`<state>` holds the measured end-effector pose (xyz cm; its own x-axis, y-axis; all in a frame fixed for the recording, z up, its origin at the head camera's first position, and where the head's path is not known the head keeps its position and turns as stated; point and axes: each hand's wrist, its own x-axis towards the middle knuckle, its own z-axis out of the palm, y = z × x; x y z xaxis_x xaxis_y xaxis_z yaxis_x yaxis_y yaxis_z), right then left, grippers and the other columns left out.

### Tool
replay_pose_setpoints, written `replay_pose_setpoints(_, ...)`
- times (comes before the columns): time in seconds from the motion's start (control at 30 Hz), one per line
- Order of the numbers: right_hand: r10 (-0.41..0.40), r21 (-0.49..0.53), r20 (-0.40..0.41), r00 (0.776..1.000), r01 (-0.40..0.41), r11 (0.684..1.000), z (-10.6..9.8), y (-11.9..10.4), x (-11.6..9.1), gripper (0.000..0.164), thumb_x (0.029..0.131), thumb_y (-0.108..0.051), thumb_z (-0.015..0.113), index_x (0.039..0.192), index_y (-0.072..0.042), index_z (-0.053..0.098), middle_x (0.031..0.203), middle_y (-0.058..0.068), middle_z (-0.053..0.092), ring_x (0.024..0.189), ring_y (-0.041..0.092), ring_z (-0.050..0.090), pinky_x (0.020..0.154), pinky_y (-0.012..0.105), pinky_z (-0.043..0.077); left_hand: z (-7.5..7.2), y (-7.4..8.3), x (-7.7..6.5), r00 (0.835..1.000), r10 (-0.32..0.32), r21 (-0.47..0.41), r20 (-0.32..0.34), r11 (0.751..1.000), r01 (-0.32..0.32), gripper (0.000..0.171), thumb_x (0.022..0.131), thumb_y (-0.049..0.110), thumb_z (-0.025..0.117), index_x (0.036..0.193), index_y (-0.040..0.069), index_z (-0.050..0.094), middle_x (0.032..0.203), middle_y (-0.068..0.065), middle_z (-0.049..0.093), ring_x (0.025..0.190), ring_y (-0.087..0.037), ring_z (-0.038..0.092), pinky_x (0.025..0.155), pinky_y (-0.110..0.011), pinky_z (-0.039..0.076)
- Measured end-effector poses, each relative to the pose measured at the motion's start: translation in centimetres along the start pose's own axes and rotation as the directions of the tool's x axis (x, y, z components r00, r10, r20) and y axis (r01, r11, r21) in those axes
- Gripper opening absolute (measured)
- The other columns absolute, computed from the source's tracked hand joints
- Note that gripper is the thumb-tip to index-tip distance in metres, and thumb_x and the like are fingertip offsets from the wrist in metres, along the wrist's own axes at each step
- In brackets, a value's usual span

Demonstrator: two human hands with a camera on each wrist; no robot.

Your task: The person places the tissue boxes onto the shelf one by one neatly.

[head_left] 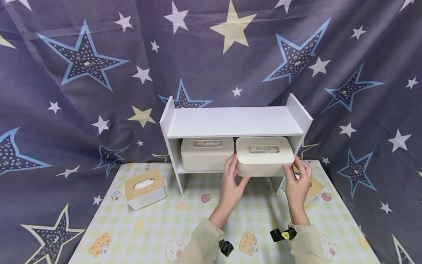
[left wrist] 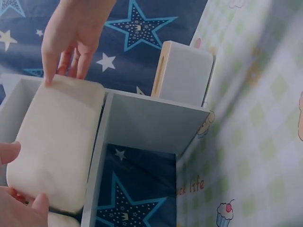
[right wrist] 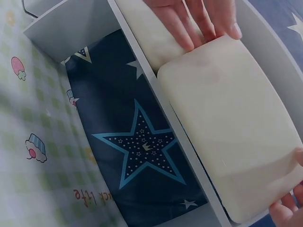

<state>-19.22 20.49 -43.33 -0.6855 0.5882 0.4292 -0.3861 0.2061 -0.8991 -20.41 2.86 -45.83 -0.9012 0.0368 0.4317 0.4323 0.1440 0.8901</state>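
A cream tissue box (head_left: 265, 168) with "Face" written under its top slot sits partly in the right half of a white shelf's lower level. My left hand (head_left: 232, 185) holds its left end, fingers along the side and thumb near the front. On the right end, my right hand (head_left: 298, 185) grips the front corner. Both wrist views show the box's smooth front face (left wrist: 57, 137) between the two hands. Beside it, a second cream tissue box (head_left: 207, 161) stands in the shelf's left half, close to my left fingertips.
The white shelf (head_left: 234, 123) stands against a dark star-patterned curtain (head_left: 194, 66). A wooden-topped white tissue box (head_left: 145, 194) is left of the shelf, and another wooden-topped box (head_left: 317, 186) is partly hidden behind my right hand. A checked cloth (head_left: 151, 227) covers the table.
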Motion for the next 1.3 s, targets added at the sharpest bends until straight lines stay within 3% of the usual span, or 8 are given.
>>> replay_pose_setpoints(0.23, 0.018, -0.002, 0.012, 1.000, -0.018, 1.000, 0.1, 1.0, 0.1, 0.046, 0.090, 0.009, 0.065, 0.135, 0.011, 0.055, 0.116, -0.010, 0.044, 0.114, 0.001, 0.052, 0.111, 0.028, 0.047, 0.4, -0.1, 0.0, 1.000, -0.018, -0.045, 0.002, 0.999, 0.018, 0.079, 0.089, 0.000, 0.070, 0.155, 0.002, 0.028, 0.153, -0.013, 0.028, 0.150, -0.028, 0.031, 0.122, -0.033, 0.035)
replay_pose_setpoints(0.33, 0.023, -0.013, 0.011, 1.000, -0.023, 1.000, 0.1, 2.3, 0.3, 0.046, 0.091, 0.007, 0.063, 0.136, 0.006, 0.055, 0.123, -0.004, 0.049, 0.118, 0.006, 0.054, 0.109, 0.024, 0.049, 0.3, -0.3, -0.1, 1.000, -0.001, -0.031, 0.018, 1.000, 0.002, 0.078, 0.090, 0.003, 0.070, 0.155, 0.003, 0.027, 0.155, -0.014, 0.027, 0.151, -0.030, 0.029, 0.122, -0.036, 0.034)
replay_pose_setpoints(0.53, 0.015, -0.037, 0.058, 0.998, -0.013, 0.999, 0.0, 3.1, -0.3, 0.047, 0.092, 0.007, 0.058, 0.139, 0.003, 0.053, 0.141, 0.015, 0.051, 0.131, 0.025, 0.051, 0.103, 0.011, 0.048, 0.1, -0.6, -0.5, 0.996, 0.042, 0.055, 0.081, 0.997, -0.047, 0.077, 0.092, 0.012, 0.069, 0.155, 0.004, 0.024, 0.163, -0.013, 0.020, 0.152, -0.033, 0.025, 0.124, -0.046, 0.032)
replay_pose_setpoints(0.7, 0.003, -0.080, 0.128, 0.992, 0.007, 0.997, 0.3, 1.5, -1.1, 0.055, 0.093, 0.009, 0.057, 0.146, 0.006, 0.044, 0.152, 0.021, 0.041, 0.141, 0.036, 0.041, 0.112, 0.025, 0.046, 0.4, -0.7, -0.9, 0.993, 0.014, 0.153, 0.118, 0.988, -0.032, 0.088, 0.091, 0.021, 0.070, 0.159, 0.007, 0.016, 0.169, -0.008, 0.010, 0.154, -0.035, 0.018, 0.124, -0.057, 0.028)
replay_pose_setpoints(0.8, 0.001, -0.098, 0.165, 0.986, 0.015, 0.995, 0.4, 1.5, -1.1, 0.060, 0.093, 0.009, 0.058, 0.149, 0.005, 0.039, 0.158, 0.021, 0.034, 0.145, 0.039, 0.036, 0.113, 0.029, 0.045, 0.6, -0.7, -0.9, 0.992, -0.001, 0.152, 0.129, 0.988, -0.019, 0.091, 0.092, 0.024, 0.070, 0.160, 0.006, 0.013, 0.169, -0.009, 0.007, 0.154, -0.035, 0.016, 0.123, -0.058, 0.029)
replay_pose_setpoints(0.97, -0.015, -0.126, 0.210, 0.978, 0.042, 0.991, 0.5, 3.4, -0.9, 0.066, 0.094, 0.003, 0.060, 0.154, -0.005, 0.034, 0.164, 0.012, 0.028, 0.149, 0.032, 0.032, 0.113, 0.023, 0.043, 0.5, -0.9, -1.0, 0.990, -0.012, 0.154, 0.138, 0.988, -0.009, 0.089, 0.094, 0.026, 0.068, 0.160, 0.003, 0.012, 0.169, -0.011, 0.006, 0.153, -0.038, 0.018, 0.120, -0.060, 0.033)
replay_pose_setpoints(1.2, -0.004, -0.181, 0.244, 0.970, 0.049, 0.982, 0.6, 3.6, -1.0, 0.071, 0.095, -0.003, 0.060, 0.158, -0.008, 0.027, 0.166, 0.013, 0.020, 0.151, 0.033, 0.027, 0.116, 0.041, 0.041, 0.7, -1.2, -1.2, 0.989, -0.034, 0.163, 0.146, 0.987, 0.010, 0.089, 0.094, 0.025, 0.068, 0.160, 0.003, 0.012, 0.169, -0.010, 0.004, 0.154, -0.037, 0.015, 0.122, -0.059, 0.030)
replay_pose_setpoints(1.3, 0.027, -0.184, 0.244, 0.969, 0.019, 0.983, 0.4, 3.6, -1.4, 0.072, 0.094, -0.001, 0.061, 0.158, -0.009, 0.027, 0.164, 0.017, 0.019, 0.149, 0.037, 0.028, 0.118, 0.031, 0.042, 0.8, -1.4, -1.5, 0.988, -0.051, 0.172, 0.144, 0.985, 0.025, 0.089, 0.092, 0.022, 0.069, 0.160, 0.005, 0.014, 0.169, -0.009, 0.005, 0.154, -0.035, 0.017, 0.123, -0.056, 0.031)
